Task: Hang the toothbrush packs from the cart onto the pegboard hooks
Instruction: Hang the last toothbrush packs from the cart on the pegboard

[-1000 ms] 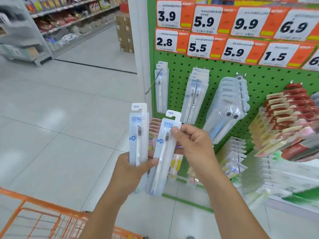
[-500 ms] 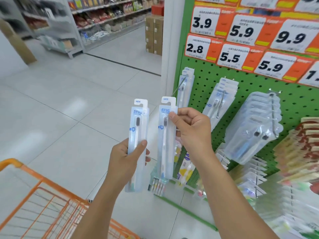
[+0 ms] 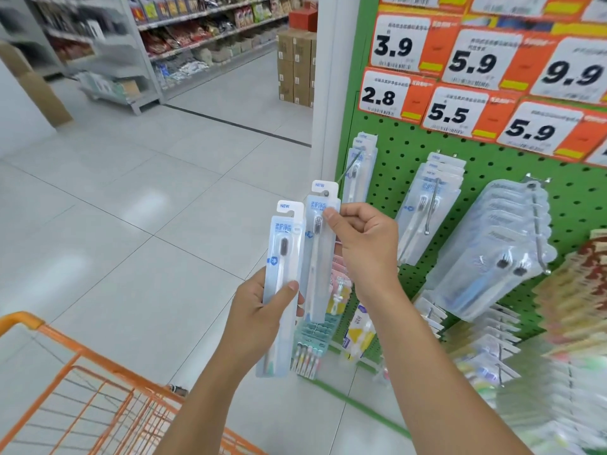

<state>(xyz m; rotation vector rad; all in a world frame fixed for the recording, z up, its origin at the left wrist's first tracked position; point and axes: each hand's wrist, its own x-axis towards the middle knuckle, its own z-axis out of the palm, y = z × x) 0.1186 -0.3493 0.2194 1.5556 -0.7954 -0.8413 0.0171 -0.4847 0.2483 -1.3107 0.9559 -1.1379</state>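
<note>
Nearest you, the orange wire shopping cart (image 3: 75,385) sits low at your left, and no packs can be made out in the part of it that is in view; the packs you are working with are already up in your hands. Your left hand (image 3: 259,320) holds a clear plastic toothbrush pack with a white NEW header card (image 3: 282,274) upright by its lower half, thumb pressed across the front and the other fingers curled behind, probably parked there as the next one to hang. Just beside it and a little farther out, your right hand (image 3: 364,244) pinches a second clear toothbrush pack of the same kind (image 3: 320,247) near its top, thumb on the front and curled fingers behind, which leaves the header hole free and lets you steer it. That hole sits right at the tip of the thin metal peg hook (image 3: 350,166) jutting from the green perforated pegboard (image 3: 492,178); I cannot tell whether it is already threaded on. A few matching packs (image 3: 359,172) hang at the back of that hook under the 2.8 price card (image 3: 386,96), so this looks like the right row.
</note>
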